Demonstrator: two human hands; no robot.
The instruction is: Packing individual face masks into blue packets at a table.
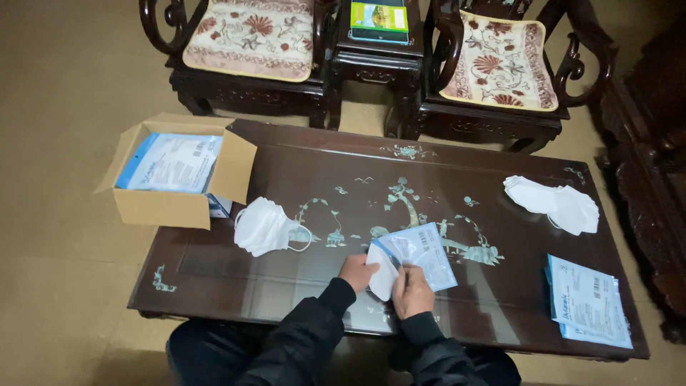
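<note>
The white mask [384, 280] is partly hidden behind both hands and the clear pouch [421, 256], while the right-hand cabinet [654, 143] is cut off by the frame edge.

a white folded mask [382, 280] sits half inside a see-through blue and white packet [421, 255]. both lie flat near the front edge of the dark bench [300, 179].

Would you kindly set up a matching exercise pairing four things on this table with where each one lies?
Things:
1. cardboard box
2. stack of white masks
3. pile of blue packets
4. blue-edged pouch

Places:
A. near right corner of the table
B. between left hand and right hand
C. overhanging the far left corner
D. just right of the box

Pairs: 1-C, 2-D, 3-A, 4-B
</note>
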